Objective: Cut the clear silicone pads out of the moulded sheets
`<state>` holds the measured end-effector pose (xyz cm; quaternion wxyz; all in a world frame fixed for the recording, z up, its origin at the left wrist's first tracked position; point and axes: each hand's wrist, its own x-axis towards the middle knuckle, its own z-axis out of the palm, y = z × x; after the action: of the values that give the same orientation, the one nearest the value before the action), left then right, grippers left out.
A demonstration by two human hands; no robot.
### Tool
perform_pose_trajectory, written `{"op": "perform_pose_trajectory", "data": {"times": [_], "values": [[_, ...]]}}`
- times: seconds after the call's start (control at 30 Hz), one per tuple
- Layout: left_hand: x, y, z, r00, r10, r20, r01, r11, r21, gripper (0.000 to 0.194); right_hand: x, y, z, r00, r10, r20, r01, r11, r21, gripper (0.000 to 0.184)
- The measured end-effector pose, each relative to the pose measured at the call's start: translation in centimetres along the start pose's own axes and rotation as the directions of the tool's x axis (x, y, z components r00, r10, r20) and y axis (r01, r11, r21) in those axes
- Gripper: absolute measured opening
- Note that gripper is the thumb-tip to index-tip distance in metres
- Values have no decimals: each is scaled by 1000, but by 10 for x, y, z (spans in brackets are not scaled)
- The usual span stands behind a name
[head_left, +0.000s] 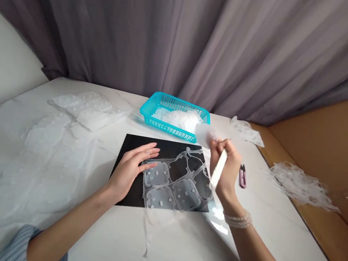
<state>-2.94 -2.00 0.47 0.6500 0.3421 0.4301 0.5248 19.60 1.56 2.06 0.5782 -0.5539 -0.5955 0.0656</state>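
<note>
The left hand (128, 172) lies open, fingertips spread on the clear blister sheet (172, 190). The right hand (226, 168) grips a white strip (218, 169).

The right hand (228, 175) hides part of a long white strip (219, 168), too blurry to name. A clear plastic piece (205, 135) covers a corner of a bright blue plastic basket (154, 105). A striped blue sleeve (19, 247) goes off the bottom edge.

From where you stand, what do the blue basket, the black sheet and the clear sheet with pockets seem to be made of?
The basket looks like glossy teal molded plastic, with a punched lattice wall. The black sheet seems to be smooth card or plastic; its thin, flat edge cannot settle which. The clear sheet looks like thin, shiny molded plastic, since the black shows through it.
</note>
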Motion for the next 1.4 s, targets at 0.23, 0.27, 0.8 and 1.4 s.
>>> {"op": "perform_pose_trajectory", "data": {"times": [0.23, 0.27, 0.8, 1.4], "values": [[8, -11, -9, 987, 146, 69, -161, 892, 423, 41, 68, 34, 65, 929, -180, 323, 208, 977, -54, 17], [9, -13, -11, 980, 177, 88, -196, 815, 545, 41, 66, 34, 69, 920, -185, 346, 215, 975, -52, 19], [22, -34, -15, 927, 272, 259, -266, -12, 964, 14, -26, 89, -69, 870, 249, 426, -8, 870, -493, 15], [-13, -42, -11, 601, 150, 785, -784, -81, 616, 29, -42, 16, -42, 776, 257, 576, -358, 931, 66, 46]]}}
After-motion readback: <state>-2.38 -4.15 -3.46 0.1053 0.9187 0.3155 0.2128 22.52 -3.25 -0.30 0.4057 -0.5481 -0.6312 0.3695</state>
